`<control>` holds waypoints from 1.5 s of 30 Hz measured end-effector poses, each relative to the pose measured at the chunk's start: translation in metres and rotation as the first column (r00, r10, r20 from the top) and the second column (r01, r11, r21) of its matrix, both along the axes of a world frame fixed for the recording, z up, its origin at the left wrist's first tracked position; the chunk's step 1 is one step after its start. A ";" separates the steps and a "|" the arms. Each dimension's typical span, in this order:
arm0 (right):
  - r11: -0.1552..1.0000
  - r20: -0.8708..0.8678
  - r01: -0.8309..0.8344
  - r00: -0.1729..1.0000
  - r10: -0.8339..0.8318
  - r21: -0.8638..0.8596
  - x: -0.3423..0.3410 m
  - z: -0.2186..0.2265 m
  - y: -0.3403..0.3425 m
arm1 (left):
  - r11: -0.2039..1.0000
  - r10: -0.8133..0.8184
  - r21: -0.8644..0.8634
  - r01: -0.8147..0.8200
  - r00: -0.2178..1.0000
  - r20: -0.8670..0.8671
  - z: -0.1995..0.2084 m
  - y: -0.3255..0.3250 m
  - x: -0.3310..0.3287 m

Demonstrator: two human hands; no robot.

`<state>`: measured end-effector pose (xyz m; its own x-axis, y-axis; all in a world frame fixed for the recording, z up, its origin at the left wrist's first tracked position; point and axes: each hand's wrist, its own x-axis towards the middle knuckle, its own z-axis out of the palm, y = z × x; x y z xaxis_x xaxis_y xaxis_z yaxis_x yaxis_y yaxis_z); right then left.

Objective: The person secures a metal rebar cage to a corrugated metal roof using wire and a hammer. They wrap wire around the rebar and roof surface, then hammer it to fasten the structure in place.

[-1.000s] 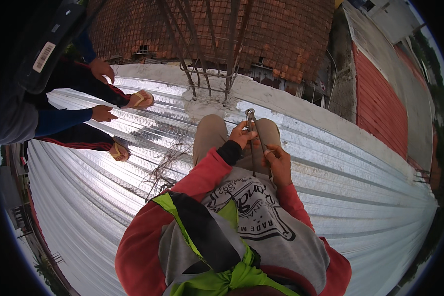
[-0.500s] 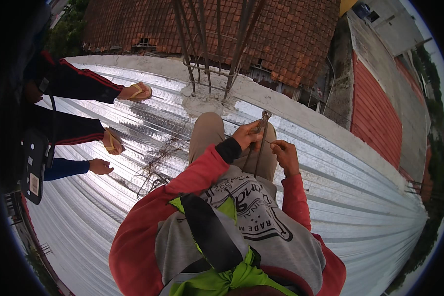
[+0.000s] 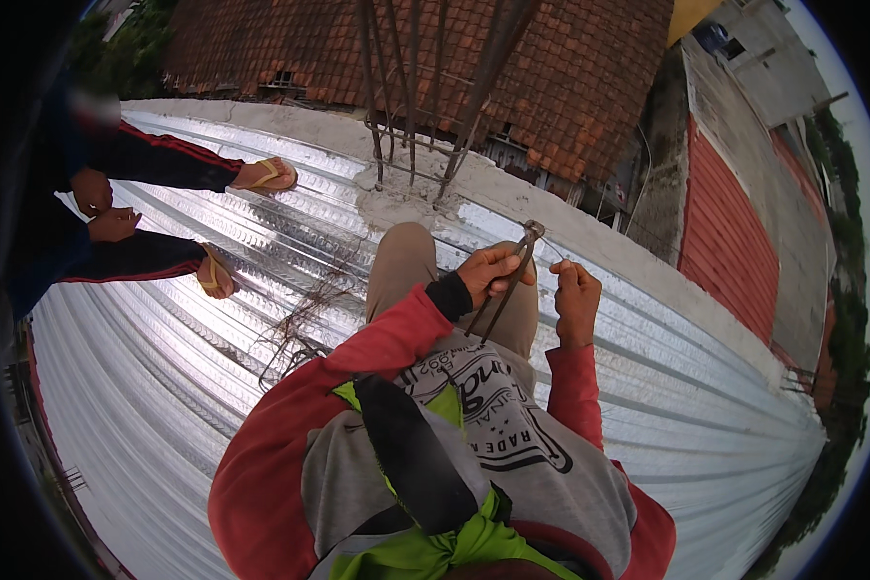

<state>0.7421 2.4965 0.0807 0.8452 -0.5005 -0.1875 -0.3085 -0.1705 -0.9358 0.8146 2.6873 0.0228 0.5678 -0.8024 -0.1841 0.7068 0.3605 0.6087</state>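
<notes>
My left hand (image 3: 488,275) is closed around long-handled metal pincers (image 3: 532,232), just below their jaws. The jaws point away from me and the two thin handles run back toward my shirt. Beside them, my right hand (image 3: 577,302) is closed in a pinch on a thin wire (image 3: 555,250), which stretches toward the pincers' head. Whether the wire touches the jaws is too small to tell. Both hands are above my right knee. A tangle of thin wires (image 3: 304,329) lies to the left of my legs.
Ribbed shiny metal sheeting (image 3: 667,406) spreads around me. Ahead, upright rebar rods (image 3: 411,106) rise from a rough concrete beam (image 3: 590,227), with a tiled roof (image 3: 570,77) beyond. At the left stands another person in sandals (image 3: 217,272), hands (image 3: 113,224) held together.
The pincers and my left hand have shifted slightly right. My right hand has risen and turned, with the wire drawn up. The other person's lowered hand has come up and the hanging dark device is gone.
</notes>
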 end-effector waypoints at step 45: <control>0.979 -0.027 -0.201 0.979 0.202 0.044 0.004 -0.006 -0.018 | 0.720 0.635 0.257 -0.645 0.761 0.133 -0.019 0.167 -0.005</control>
